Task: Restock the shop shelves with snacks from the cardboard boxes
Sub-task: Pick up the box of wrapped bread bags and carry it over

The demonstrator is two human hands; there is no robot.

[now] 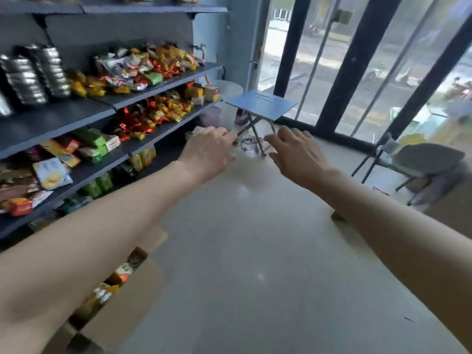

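Cardboard box (122,315) w/ snack pkts (124,272) inside; left hand (207,149) & right hand (298,154) empty, fingers loose.

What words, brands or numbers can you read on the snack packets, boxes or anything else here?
None can be read.
Snack packets on the shelves: print too blurred.
Boxed packets in the cardboard box: print too blurred.

folding table (261,104), grey chair (424,159), glass doors (383,60)
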